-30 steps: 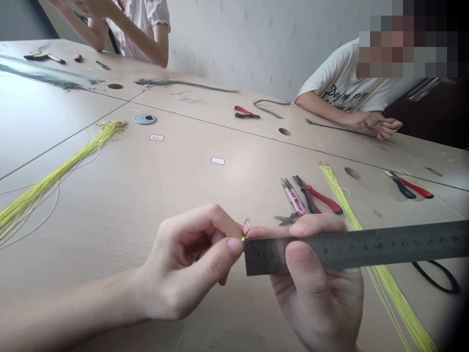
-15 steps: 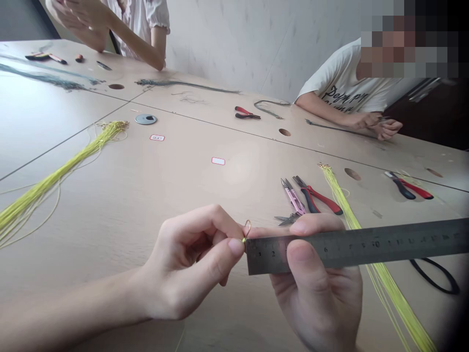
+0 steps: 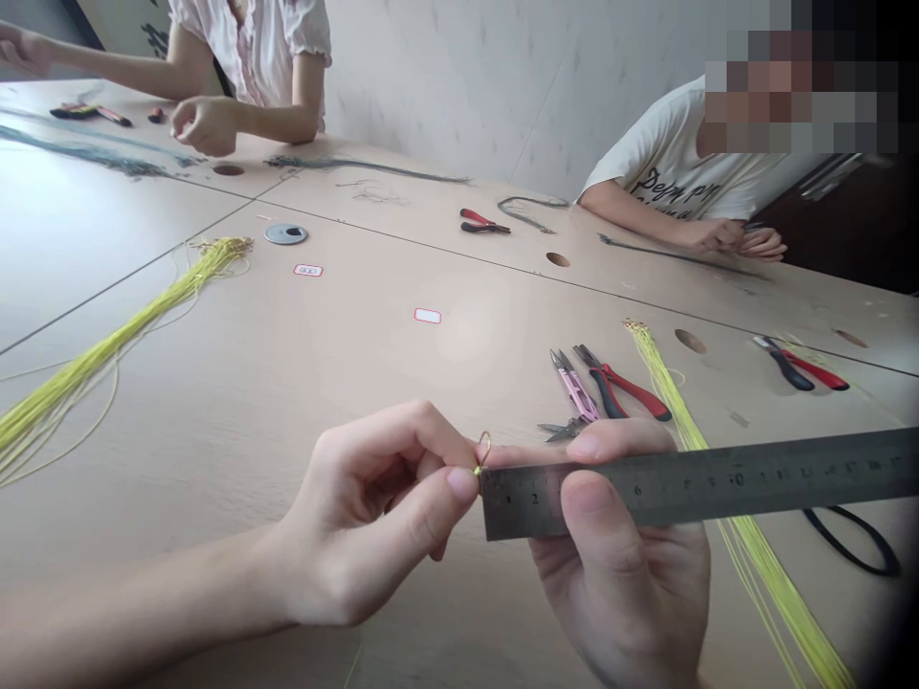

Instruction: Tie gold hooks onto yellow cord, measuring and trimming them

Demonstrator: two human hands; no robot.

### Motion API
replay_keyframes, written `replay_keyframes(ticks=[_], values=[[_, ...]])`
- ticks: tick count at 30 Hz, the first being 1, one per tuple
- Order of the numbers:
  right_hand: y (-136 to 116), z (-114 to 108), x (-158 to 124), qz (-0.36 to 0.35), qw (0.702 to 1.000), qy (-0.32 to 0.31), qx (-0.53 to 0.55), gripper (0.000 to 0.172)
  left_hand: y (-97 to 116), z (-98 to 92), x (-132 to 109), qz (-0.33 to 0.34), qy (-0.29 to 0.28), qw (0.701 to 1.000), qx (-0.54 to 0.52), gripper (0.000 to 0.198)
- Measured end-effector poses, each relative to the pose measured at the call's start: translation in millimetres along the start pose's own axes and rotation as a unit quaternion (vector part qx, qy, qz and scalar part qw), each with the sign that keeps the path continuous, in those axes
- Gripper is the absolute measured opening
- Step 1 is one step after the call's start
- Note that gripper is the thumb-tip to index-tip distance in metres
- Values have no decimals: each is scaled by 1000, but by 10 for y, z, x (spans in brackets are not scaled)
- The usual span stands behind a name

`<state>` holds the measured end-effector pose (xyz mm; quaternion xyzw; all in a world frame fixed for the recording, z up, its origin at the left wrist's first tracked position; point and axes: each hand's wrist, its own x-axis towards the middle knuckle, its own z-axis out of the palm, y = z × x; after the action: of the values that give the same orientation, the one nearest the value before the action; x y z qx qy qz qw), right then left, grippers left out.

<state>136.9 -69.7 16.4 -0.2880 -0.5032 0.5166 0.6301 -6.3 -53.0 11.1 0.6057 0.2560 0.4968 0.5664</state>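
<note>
My left hand (image 3: 388, 517) pinches a yellow cord with a small gold-coloured wire loop (image 3: 486, 446) standing up beside the fingertips. A bit of yellow (image 3: 479, 470) shows at the pinch, right by the ruler's end; the rest of the cord is mostly hidden by the hand. Between thumb and fingers, my right hand (image 3: 624, 565) grips a steel ruler (image 3: 761, 478), held nearly level with its low numbers towards my left hand. Behind the right hand lie pink-handled thread snips (image 3: 574, 385) and red-and-black pliers (image 3: 632, 388) on the table.
Yellow cord bundles lie at the left (image 3: 136, 325) and right (image 3: 779, 593). Red-handled cutters (image 3: 804, 366) rest farther right, and more pliers (image 3: 482, 222) lie across the table seam. Two labels and a grey disc (image 3: 285, 233) sit mid-table. Two people work opposite.
My hands, the loop and the ruler stay almost still. The person at the far left has lowered one hand to the table and stretched the other arm out leftward.
</note>
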Motion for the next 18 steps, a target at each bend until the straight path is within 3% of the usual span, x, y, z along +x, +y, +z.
replay_keyframes(ticks=[18], values=[[-2,-13,-11,7,1000,-2,-15,7,0,-7,-1,-6,-1,1000,2,19]])
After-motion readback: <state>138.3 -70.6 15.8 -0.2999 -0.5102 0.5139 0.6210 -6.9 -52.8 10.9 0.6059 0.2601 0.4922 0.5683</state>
